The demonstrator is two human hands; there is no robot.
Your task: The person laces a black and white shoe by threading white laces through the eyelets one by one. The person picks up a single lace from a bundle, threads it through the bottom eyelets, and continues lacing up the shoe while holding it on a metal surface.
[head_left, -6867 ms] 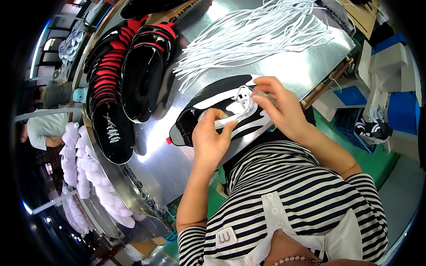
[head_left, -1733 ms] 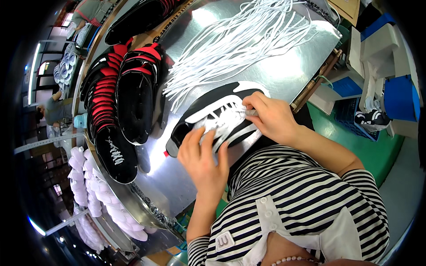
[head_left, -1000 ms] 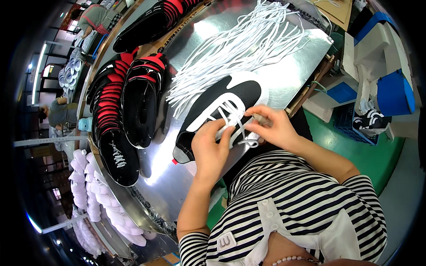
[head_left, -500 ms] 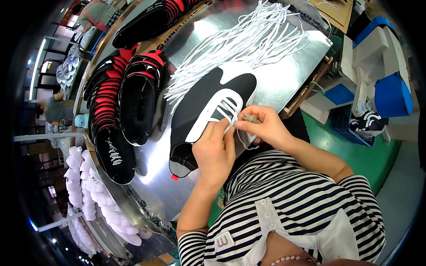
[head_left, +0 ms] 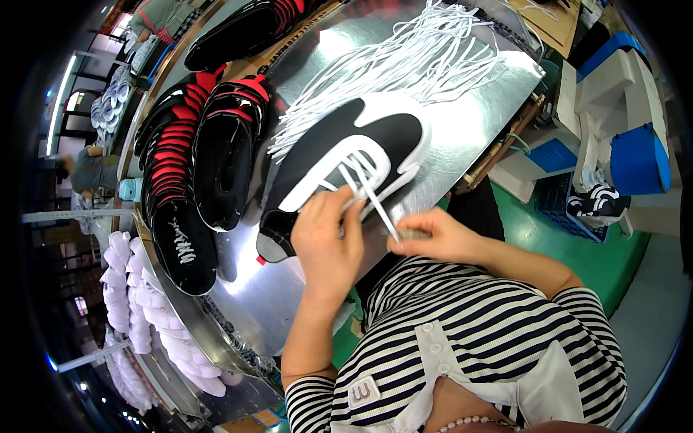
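Observation:
A black and white shoe upper lies on the metal tabletop, its red-tabbed heel toward the lower left. White lace crosses its eyelet opening. My left hand pinches the upper at the lacing edge, thumb and fingers closed near the eyelets. My right hand is off to the right of the upper, closed on a white shoelace that runs taut from the eyelets. Something small and greyish shows at the right fingers; blur hides what it is. Beyond the upper lies a bundle of loose white laces.
Stacked black and red shoe uppers line the table's left side, with more at the far edge. White uppers hang in rows at lower left. On the right are an open white and blue box and a blue crate.
My right hand has drawn away from the eyelets, down and toward me, stretching the lace. The upper and my left hand have shifted slightly left.

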